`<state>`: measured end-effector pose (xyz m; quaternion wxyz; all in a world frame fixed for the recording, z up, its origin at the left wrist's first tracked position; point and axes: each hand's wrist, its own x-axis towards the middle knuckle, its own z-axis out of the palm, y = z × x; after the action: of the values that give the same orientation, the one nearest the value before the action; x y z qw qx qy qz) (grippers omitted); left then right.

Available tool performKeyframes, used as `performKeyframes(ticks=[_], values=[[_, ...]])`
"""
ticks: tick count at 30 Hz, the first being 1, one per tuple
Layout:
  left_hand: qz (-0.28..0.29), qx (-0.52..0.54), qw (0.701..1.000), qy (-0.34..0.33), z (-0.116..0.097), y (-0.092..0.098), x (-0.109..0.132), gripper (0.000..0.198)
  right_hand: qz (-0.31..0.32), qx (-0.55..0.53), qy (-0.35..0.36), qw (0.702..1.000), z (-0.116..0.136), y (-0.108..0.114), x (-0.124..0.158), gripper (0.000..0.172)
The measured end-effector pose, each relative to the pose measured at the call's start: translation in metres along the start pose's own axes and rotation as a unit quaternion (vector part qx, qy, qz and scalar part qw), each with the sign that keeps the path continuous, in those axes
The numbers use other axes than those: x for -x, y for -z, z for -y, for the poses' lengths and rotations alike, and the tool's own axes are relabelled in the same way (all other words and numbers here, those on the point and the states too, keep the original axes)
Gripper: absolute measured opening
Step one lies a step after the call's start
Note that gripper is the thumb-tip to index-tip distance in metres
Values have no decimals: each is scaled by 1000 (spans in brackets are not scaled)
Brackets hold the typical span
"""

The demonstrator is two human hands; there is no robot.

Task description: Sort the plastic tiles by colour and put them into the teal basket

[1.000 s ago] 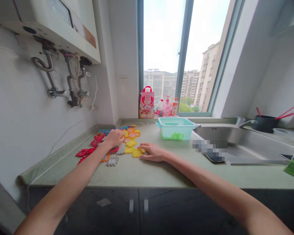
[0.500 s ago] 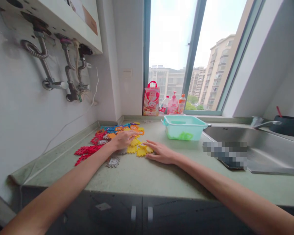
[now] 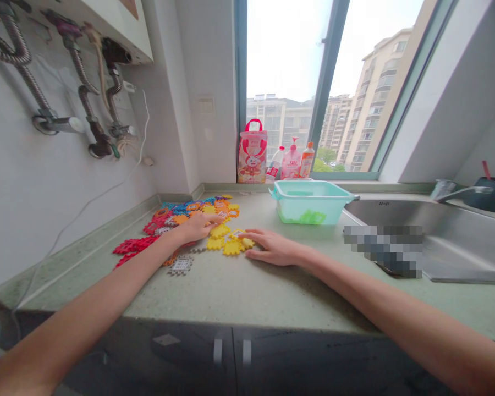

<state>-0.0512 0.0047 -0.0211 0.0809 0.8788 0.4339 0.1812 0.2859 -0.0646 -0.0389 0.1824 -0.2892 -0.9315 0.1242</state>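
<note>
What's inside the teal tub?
A bright green mass shows blurrily, low down, through the front wall of the teal tub. That wall hides the floor and anything behind the green.

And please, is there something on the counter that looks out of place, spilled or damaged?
One thing looks odd: a dark, flat object lies right by the sink, largely masked by pixel blocks, so I cannot identify it. The toothed pieces are loosely strewn, but I see no clear spill or damage.
</note>
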Motion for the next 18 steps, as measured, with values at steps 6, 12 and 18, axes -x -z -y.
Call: performKeyframes(ticks=[6, 12, 18], values=[[6, 6, 1000, 16, -3, 4, 0, 51, -5, -2, 10, 1000, 3, 3, 0, 64], [-9, -23, 998, 66, -5, 6, 0, 53, 2, 12, 6, 1000, 3, 3, 0, 64], [-35, -103, 990, 89, -21, 6, 4, 52, 9, 0, -7, 1000, 6, 5, 0, 66]])
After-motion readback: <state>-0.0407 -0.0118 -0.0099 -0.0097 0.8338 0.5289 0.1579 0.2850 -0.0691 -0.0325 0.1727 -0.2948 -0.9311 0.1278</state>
